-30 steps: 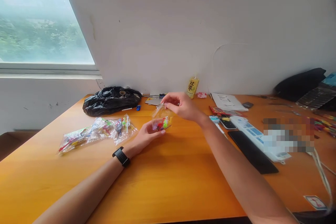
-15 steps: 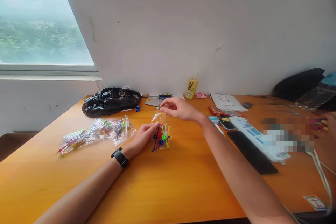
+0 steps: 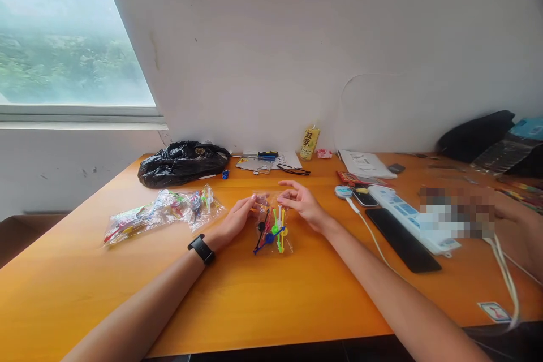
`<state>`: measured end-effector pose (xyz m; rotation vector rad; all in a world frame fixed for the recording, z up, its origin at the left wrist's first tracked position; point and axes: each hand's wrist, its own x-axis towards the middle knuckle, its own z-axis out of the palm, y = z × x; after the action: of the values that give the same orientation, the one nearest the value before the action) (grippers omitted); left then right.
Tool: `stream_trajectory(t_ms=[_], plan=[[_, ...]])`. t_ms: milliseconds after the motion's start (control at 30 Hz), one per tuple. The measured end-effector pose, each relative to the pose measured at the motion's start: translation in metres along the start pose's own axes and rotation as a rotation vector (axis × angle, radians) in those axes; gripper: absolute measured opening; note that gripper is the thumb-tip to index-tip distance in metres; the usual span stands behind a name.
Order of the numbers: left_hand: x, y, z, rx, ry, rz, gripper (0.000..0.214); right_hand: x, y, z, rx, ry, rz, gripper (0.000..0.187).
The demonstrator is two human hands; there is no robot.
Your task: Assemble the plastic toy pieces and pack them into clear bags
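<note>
A small clear plastic bag (image 3: 271, 231) hangs between my hands, just over the table. Inside it are several arrow-shaped plastic pieces in black, red, green, white, blue and yellow. My left hand (image 3: 238, 216), with a black watch on its wrist, pinches the bag's upper left edge. The upper right edge is between the thumb and fingers of my right hand (image 3: 306, 206). To the left lies a larger clear bag (image 3: 148, 216) of similar coloured pieces, flat on the wood.
On the wooden table (image 3: 237, 311), a black plastic bag (image 3: 182, 164) sits at the back left. Glasses (image 3: 293, 170) and a yellow drink carton (image 3: 309, 143) are behind my hands. Rightward lie a white power strip (image 3: 411, 218), a black phone-like slab (image 3: 401, 240), cables and another person's blurred hand (image 3: 515, 215).
My right hand has come down from above the small bag to its upper right edge. The bag is now spread between both hands, and the glasses show behind.
</note>
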<state>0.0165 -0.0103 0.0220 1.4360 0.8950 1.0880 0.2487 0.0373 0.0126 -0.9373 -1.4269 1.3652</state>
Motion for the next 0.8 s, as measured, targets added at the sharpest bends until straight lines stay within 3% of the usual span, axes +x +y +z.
stream_trajectory(t_ms=[100,267,433,800], plan=[[0.001,0.002,-0.001,0.037,0.016,-0.036,0.052,-0.008,0.011,0.006,0.069,0.037,0.05,0.055],[0.008,-0.003,-0.013,0.031,0.077,-0.07,0.052,-0.007,0.015,0.014,0.04,0.03,0.011,0.047],[0.014,-0.009,-0.022,0.034,0.054,-0.076,0.046,-0.004,0.021,0.011,0.036,0.003,-0.006,0.044],[0.014,-0.009,-0.019,0.055,0.062,-0.054,0.039,-0.005,0.023,0.014,0.042,0.002,-0.043,0.036]])
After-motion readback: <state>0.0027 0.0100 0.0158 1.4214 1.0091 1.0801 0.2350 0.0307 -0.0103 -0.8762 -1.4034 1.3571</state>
